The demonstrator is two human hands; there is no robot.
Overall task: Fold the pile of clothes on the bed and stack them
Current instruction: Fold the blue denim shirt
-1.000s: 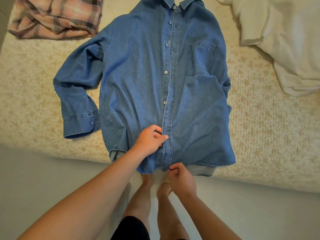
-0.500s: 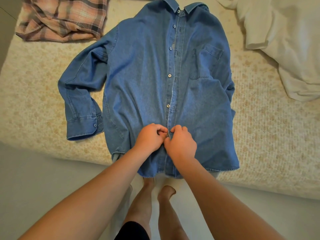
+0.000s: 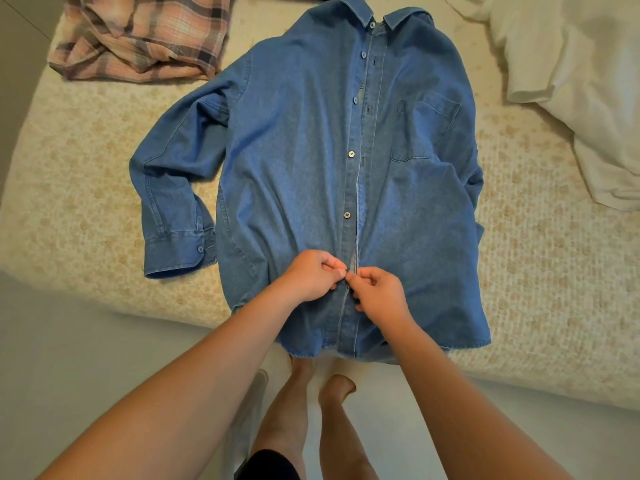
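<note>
Cream, floral-textured bed [image 3: 86, 188] fills most of the frame above a pale floor. Your long-sleeved blue denim button-front shirt [image 3: 304, 161] lies face up at the centre of the bed, collar toward the top of the frame, hem overhanging the near edge, one sleeve bent at centre left. Your left hand [image 3: 313, 277] and right hand [image 3: 379, 294] meet at the lower placket, just below centre; the fingers [image 3: 332, 263] of each hand are curled and pinch the placket edges, fingertips almost touching. A crumpled pink plaid shirt [image 3: 145, 32] lies at the upper left, apart from the denim. White rumpled bedding [image 3: 581, 84] occupies the upper right.
</note>
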